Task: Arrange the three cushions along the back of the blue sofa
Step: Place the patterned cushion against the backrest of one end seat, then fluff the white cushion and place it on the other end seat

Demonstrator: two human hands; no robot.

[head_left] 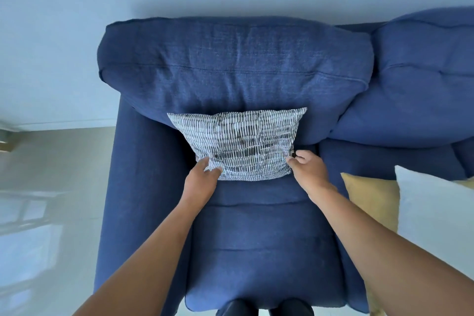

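Note:
A black-and-white patterned cushion point(243, 142) leans against the back of the blue sofa point(230, 67), standing on the left seat. My left hand point(202, 177) grips its lower left corner. At the lower right corner, my right hand point(306, 168) pinches the fabric. A yellow cushion point(372, 200) lies on the seat to the right, partly covered by a white cushion point(433, 215) that runs off the frame's right edge.
The sofa's left armrest point(143, 187) borders the seat. A second blue back cushion point(423, 79) sits to the right. A pale wall point(64, 33) rises behind the sofa, and glossy floor point(46, 200) shows on the left. My legs appear at the bottom.

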